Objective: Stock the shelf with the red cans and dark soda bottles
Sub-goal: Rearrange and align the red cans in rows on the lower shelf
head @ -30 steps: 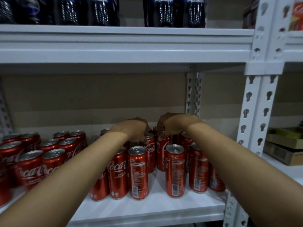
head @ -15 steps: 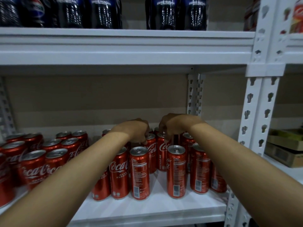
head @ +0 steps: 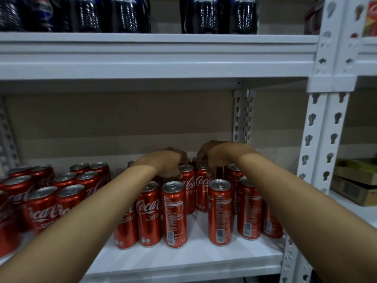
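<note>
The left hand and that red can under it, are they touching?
Touching. The head view shows the left hand with fingertips curled down onto the rim of the red can.

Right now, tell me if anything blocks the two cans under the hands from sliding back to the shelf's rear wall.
Only partly visible. The left hand and right hand grip the tops of two red cans. More can tops show just behind them; beyond, the hands hide the shelf.

Red cans (head: 174,213), white shelf (head: 183,260)
</note>
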